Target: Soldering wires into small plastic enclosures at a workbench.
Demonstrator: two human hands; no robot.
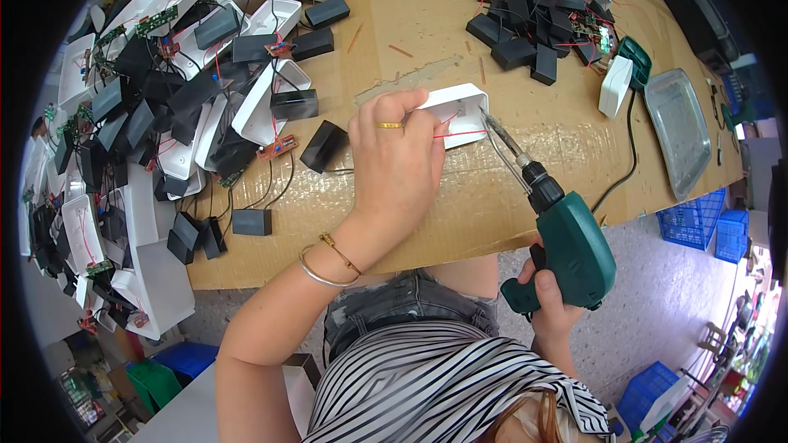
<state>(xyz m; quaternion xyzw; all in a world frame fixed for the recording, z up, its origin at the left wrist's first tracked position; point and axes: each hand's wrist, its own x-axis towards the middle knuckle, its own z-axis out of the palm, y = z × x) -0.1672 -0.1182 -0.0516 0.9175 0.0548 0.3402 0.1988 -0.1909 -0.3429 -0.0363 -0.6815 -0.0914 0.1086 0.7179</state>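
Note:
My left hand (394,160) is closed around a white plastic casing (461,103), its open side partly covered by my fingers. Red wires (460,134) cross the casing by my fingertips. In my right hand (548,297) is a green pistol-grip soldering gun (577,250), with a finger near its black trigger. Its thin metal tip reaches the casing's right end wall; whether it touches cannot be made out. A black box (324,146) with a dark cable lies just left of my left hand.
White casings, black boxes, circuit boards and wires form a big heap (172,90) on the left. Another pile of black boxes (517,12) lies far right. Near it are a white-and-green case (616,86), a black cord (630,156) and a metal tray (648,94). Cardboard (312,238) covers the table.

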